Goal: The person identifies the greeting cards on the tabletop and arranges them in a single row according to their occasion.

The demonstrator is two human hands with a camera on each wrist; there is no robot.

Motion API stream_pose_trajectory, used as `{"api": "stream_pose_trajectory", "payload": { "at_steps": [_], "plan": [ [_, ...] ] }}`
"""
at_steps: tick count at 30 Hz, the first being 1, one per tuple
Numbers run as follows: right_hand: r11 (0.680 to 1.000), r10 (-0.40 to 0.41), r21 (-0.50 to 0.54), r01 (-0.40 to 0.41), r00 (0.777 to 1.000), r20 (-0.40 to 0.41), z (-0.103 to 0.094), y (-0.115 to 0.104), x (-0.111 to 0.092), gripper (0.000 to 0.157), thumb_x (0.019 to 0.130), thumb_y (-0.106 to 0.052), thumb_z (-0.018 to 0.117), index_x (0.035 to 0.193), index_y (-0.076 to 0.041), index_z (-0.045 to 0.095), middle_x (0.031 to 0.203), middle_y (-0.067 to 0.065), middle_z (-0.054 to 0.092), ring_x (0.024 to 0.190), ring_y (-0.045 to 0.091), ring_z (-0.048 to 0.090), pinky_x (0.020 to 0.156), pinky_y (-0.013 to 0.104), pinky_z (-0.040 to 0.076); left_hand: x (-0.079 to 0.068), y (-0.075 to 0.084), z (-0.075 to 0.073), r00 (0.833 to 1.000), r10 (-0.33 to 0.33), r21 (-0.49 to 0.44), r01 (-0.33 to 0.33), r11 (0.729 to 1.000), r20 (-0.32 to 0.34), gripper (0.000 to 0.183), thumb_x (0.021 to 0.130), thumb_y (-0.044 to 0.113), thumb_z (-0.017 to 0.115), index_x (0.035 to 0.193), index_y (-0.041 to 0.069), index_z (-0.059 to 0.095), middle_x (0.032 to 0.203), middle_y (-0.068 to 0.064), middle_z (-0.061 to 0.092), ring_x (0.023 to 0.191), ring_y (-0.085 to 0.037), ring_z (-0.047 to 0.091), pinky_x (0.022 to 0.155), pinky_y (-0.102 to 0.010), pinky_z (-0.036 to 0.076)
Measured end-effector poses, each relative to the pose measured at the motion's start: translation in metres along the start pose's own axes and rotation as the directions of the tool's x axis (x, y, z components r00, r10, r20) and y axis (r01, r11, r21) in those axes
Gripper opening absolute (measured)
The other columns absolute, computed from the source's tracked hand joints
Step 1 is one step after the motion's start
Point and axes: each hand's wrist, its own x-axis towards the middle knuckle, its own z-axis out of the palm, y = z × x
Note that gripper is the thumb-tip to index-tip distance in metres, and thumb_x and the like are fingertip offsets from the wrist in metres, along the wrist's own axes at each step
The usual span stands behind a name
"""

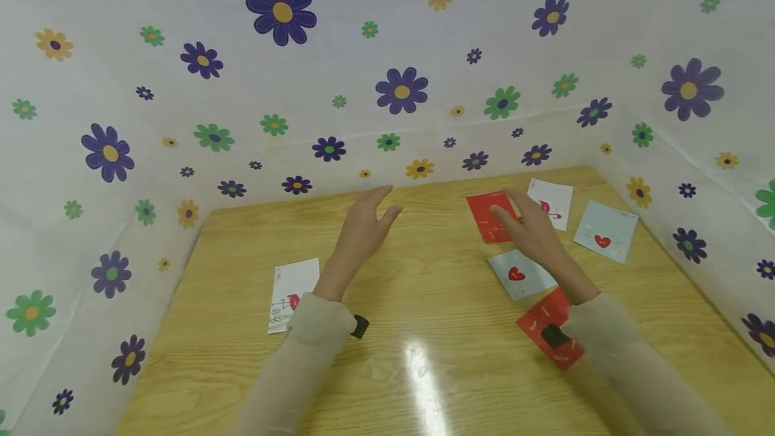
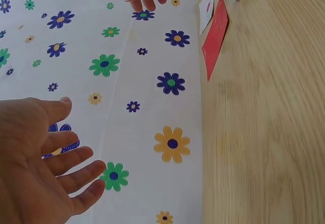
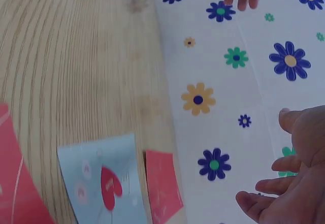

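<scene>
Both hands are raised above a wooden table and hold nothing. My left hand (image 1: 363, 224) is left of the middle, fingers spread and loosely bent in the left wrist view. Nearest to it on the table lies a white card (image 1: 297, 288) with a red and green print, partly covered by the sleeve. Over the cards at the right hovers my right hand (image 1: 533, 227), its fingers relaxed. Below and around it are a red card (image 1: 484, 217), a white card with a pink print (image 1: 560, 200), a light blue card with a red heart (image 1: 514, 274) and another red card (image 1: 539, 328).
A second light blue card (image 1: 611, 227) with a heart lies near the table's right edge. White cloth (image 1: 339, 73) printed with flowers hangs along the back and both sides of the wooden table (image 1: 412, 288). Light glares on the table's front middle.
</scene>
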Motion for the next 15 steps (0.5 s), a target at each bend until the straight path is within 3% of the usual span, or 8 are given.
{"api": "stream_pose_trajectory", "payload": {
  "at_steps": [3,8,15],
  "plan": [
    [0.999,0.031,-0.033,-0.032,0.999,-0.012,-0.012,0.011,-0.003,0.072,0.109,-0.04,0.051,0.157,0.009,0.028,0.159,0.033,0.032,0.136,0.055,0.042,0.108,0.068,0.038,0.007,0.01,0.011,1.0,0.023,-0.006,-0.023,1.0,0.015,0.052,0.106,0.031,0.061,0.149,0.002,0.053,0.151,-0.015,0.054,0.143,-0.032,0.046,0.118,-0.045,0.036],
    [0.988,0.114,-0.106,-0.116,0.993,-0.03,-0.034,0.031,-0.004,0.076,0.109,-0.043,0.047,0.157,0.011,0.024,0.157,0.038,0.029,0.136,0.059,0.039,0.107,0.071,0.035,0.023,0.032,0.032,0.997,0.037,-0.011,-0.036,0.999,0.066,0.053,0.107,0.033,0.06,0.151,0.005,0.051,0.153,-0.013,0.052,0.145,-0.029,0.044,0.119,-0.043,0.034],
    [0.977,0.156,-0.142,-0.161,0.986,-0.052,-0.049,0.052,0.001,0.079,0.11,-0.045,0.043,0.154,0.017,0.022,0.152,0.044,0.03,0.134,0.063,0.036,0.105,0.074,0.035,0.039,0.053,0.058,0.992,0.019,0.016,-0.021,1.0,0.123,0.054,0.107,0.034,0.058,0.153,0.007,0.049,0.155,-0.01,0.05,0.147,-0.026,0.041,0.12,-0.038,0.032]
  ]
}}
